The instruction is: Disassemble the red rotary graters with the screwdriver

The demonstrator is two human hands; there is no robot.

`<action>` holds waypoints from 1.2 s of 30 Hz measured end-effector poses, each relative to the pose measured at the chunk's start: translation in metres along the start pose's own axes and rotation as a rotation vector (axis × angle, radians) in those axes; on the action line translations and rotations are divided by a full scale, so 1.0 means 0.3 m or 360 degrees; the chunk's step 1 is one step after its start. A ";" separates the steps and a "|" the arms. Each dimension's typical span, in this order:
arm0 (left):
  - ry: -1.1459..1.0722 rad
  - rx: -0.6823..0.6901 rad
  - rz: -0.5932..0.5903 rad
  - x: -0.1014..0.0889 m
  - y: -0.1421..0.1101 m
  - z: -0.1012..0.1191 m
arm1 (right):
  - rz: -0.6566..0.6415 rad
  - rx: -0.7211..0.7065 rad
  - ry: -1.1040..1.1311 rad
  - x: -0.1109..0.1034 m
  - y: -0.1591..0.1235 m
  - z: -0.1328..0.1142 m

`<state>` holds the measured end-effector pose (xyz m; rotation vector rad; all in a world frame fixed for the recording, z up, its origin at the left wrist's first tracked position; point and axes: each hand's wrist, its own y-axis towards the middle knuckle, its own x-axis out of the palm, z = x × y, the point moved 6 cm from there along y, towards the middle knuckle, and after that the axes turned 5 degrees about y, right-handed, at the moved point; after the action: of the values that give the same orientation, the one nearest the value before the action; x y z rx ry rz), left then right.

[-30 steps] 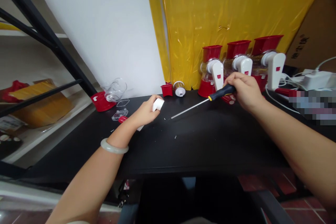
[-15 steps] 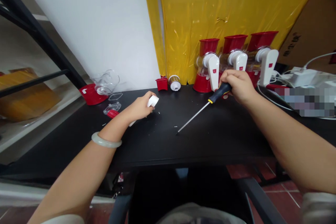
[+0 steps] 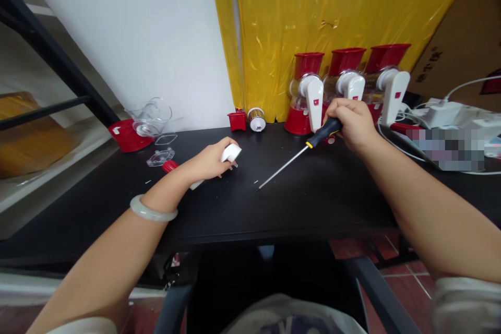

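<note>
My left hand (image 3: 211, 160) is closed around a white plastic crank handle (image 3: 231, 153), whose far end pokes out under the palm; the fingers hide its middle. My right hand (image 3: 352, 122) grips the dark blue and yellow handle of a long screwdriver (image 3: 282, 168). Its shaft slopes down left, and the tip is close to a small screw (image 3: 255, 182) on the black table (image 3: 274, 219). Beside my left wrist lie a red ribbed piece (image 3: 169, 166) and a clear plastic part (image 3: 160, 156).
Several assembled red-and-white rotary graters (image 3: 309, 94) line the back right. A red pusher (image 3: 237, 120) and a metal grater drum (image 3: 257, 120) sit at the back middle. A red base (image 3: 131, 135) with a clear housing stands left. White cables and a power strip (image 3: 446, 115) lie right.
The view has shifted slightly. My left hand has turned a little with the crank handle, showing more of its white end. The screwdriver tip now appears nearer the small screw.
</note>
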<state>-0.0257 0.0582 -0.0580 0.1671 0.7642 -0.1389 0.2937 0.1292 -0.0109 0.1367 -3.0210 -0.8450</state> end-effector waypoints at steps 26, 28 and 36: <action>0.0749 0.0320 -0.0212 0.147 -0.084 0.199 | 0.0159 -0.0085 -0.0247 -0.055 0.025 -0.038; 0.0844 0.0326 -0.0183 0.152 -0.085 0.199 | 0.0152 -0.0105 -0.0253 -0.056 0.027 -0.037; 0.0917 0.0345 -0.0130 0.154 -0.056 0.177 | 0.0179 -0.0164 -0.0271 -0.056 0.031 -0.030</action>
<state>0.0401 0.0283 -0.0542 0.3919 1.3314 -0.2568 0.3099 0.1337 0.0021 -0.1096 -3.0936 -1.0496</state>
